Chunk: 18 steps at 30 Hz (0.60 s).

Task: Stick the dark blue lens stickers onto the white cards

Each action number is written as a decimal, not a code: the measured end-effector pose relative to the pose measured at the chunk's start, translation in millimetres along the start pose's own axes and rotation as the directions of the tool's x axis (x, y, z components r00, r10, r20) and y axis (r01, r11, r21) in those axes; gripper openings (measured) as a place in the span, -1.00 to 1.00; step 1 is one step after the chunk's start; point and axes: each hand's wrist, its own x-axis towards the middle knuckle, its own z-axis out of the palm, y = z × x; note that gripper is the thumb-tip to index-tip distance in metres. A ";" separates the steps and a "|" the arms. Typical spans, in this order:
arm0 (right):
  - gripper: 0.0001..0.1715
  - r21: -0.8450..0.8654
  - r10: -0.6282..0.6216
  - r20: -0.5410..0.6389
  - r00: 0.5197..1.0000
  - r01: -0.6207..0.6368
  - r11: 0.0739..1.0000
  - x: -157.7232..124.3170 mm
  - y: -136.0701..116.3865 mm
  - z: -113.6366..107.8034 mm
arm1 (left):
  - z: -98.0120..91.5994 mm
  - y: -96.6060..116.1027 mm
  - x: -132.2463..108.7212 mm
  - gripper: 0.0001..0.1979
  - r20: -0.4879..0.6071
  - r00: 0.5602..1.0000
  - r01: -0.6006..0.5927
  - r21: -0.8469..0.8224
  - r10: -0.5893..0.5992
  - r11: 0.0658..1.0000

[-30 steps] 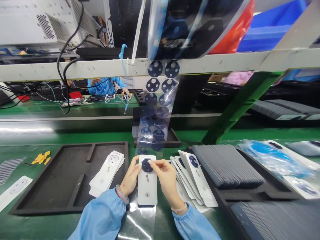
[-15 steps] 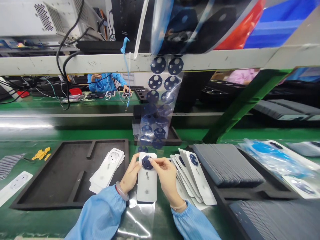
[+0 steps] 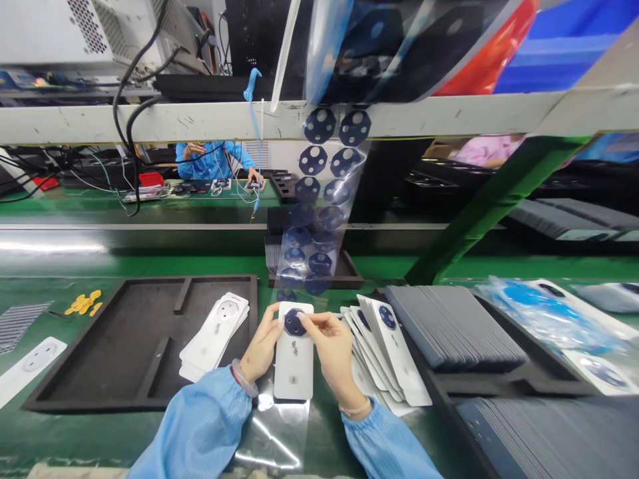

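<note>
A white phone back cover [image 3: 293,369] lies upright in front of me, with dark lettering and a small emblem. Near its top sits a dark blue round camera sticker [image 3: 293,322] with holes in it. My left hand [image 3: 263,342] grips the cover's upper left edge. The thumb and forefinger of my right hand [image 3: 327,342] pinch the sticker's right side; whether the sticker is fully down I cannot tell. Left of my hands, white covers [image 3: 212,339] with bare camera rings are stacked. To the right, several covers [image 3: 394,352] with dark stickers lie fanned out.
A clear strip of dark round stickers [image 3: 319,199] hangs from the shelf edge [image 3: 200,123]. A black tray [image 3: 112,352] is at left, racks of grey sheets [image 3: 452,329] at right. Yellow pieces [image 3: 84,303] lie far left. A co-worker in blue [image 3: 214,159] sits beyond.
The view has shifted very slightly. Both hands stay at the top of the cover, the right fingers still on the sticker's right side.
</note>
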 end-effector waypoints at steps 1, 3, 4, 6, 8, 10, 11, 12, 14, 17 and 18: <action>-0.70 -0.001 0.000 0.002 1.000 0.000 1.000 -0.2 0.2 -0.1 | 0.0 0.0 0.0 -0.51 0.003 1.000 -0.002 0.000 0.002 1.000; -0.69 0.004 0.001 0.003 1.000 -0.001 1.000 -0.5 0.1 -0.3 | 0.1 -0.2 -0.2 -0.52 0.009 1.000 -0.002 0.001 0.002 1.000; -0.69 0.007 0.004 0.003 1.000 -0.004 1.000 -0.6 -0.1 -0.2 | 0.2 -0.1 -0.3 -0.52 0.009 1.000 -0.001 0.001 0.001 1.000; -0.68 0.013 0.010 0.000 1.000 -0.010 1.000 -0.5 -0.6 0.1 | 0.3 0.2 -0.8 -0.51 0.008 1.000 -0.001 -0.002 0.001 1.000; -0.66 0.007 0.012 0.001 1.000 -0.012 1.000 -0.2 -0.8 0.4 | 0.6 1.0 -1.5 -0.51 0.008 1.000 -0.007 -0.005 0.007 1.000; -0.64 -0.008 0.009 -0.002 1.000 -0.009 1.000 -0.2 -1.1 0.8 | 1.2 2.1 -2.0 -0.51 0.006 1.000 -0.018 0.010 0.018 1.000; -0.63 -0.019 0.003 -0.004 1.000 -0.003 1.000 -0.6 -1.3 1.1 | 1.8 2.6 -2.1 -0.51 0.001 1.000 -0.021 0.026 0.021 0.999; -0.63 -0.036 -0.005 -0.005 1.000 0.005 0.999 -1.2 -1.6 1.3 | 2.6 2.9 -2.0 -0.50 -0.004 1.000 -0.019 0.042 0.019 0.999; -0.63 -0.096 -0.049 -0.008 0.999 0.048 0.994 -3.3 -2.5 2.1 | 4.7 2.6 -1.7 -0.48 -0.011 1.000 -0.014 0.065 0.014 0.998; -0.69 -0.296 -0.268 -0.024 0.963 0.249 0.922 -6.5 -3.3 4.1 | 8.1 0.4 -0.8 -0.42 -0.018 0.999 -0.030 0.060 0.031 0.998; -0.71 -0.377 -0.368 -0.028 0.930 0.331 0.865 -6.9 -3.3 4.9 | 8.9 -0.4 -0.6 -0.42 -0.029 0.999 -0.041 0.056 0.043 0.998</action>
